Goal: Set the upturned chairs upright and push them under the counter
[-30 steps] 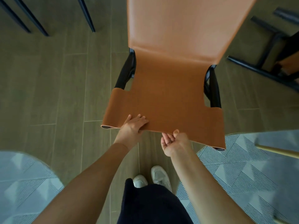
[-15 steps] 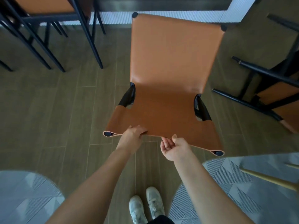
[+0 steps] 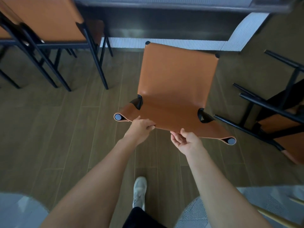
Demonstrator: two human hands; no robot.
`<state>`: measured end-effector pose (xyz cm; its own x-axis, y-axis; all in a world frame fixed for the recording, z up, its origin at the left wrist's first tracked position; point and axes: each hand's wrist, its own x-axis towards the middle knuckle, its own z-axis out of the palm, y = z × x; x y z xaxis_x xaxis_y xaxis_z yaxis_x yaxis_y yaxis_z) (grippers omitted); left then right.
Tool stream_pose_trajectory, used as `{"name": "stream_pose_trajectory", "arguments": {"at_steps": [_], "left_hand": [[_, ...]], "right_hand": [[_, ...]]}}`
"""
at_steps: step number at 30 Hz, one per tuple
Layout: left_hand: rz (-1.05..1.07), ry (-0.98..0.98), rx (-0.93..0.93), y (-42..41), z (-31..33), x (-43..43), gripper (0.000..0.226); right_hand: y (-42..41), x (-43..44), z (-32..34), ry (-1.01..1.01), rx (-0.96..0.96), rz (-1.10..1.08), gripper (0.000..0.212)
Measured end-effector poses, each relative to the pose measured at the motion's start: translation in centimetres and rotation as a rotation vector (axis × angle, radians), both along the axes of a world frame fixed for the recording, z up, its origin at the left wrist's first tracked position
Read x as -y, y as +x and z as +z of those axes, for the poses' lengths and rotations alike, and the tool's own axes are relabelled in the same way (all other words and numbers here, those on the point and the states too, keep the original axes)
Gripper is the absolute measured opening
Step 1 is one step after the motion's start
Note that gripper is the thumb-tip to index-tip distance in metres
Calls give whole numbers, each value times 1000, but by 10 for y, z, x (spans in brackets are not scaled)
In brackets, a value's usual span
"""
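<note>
Ahead and left of the left hand (image 3: 141,127), a second chair (image 3: 49,22) stands tucked at the bench (image 3: 164,22). The left hand grips the near edge of the orange chair (image 3: 177,83), seat-up just ahead of both hands; the right hand (image 3: 185,140) clasps the same edge from below, palm up. Right of it a tipped chair (image 3: 279,112) lies on the floor (image 3: 82,129).

You are gripping the front edge of the orange chair (image 3: 176,79) with your left hand (image 3: 141,127), while your right hand (image 3: 185,140) is pinching the same edge palm-up beside it. The chair's back is facing the dark counter (image 3: 164,22), another chair (image 3: 46,20) is standing to the left, and a tipped chair (image 3: 279,109) is lying to the right
</note>
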<state>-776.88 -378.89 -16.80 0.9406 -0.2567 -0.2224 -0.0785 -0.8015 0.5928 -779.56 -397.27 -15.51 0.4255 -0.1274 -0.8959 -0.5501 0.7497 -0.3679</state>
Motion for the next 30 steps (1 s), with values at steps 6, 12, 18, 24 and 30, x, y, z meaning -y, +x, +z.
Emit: {"name": "stream_pose_trajectory", "arguments": {"at_steps": [6,12,18,24,30], "left_hand": [[81,-57,45,66,20,17,26],[49,-28,39,124,42,28,19],[30,-28,26,177,49,35,20],[95,-40,28,232,58,51,26],[133,-10,-1,289,67,68,26]], "right_hand": [[66,11,17,-176,75,6,44],[122,15,34,-315,105,-17,39],[173,29,40,-296,116,-15,32],[229,43,45,-287,107,30,22],[290,57,49,-290,91,64,17]]}}
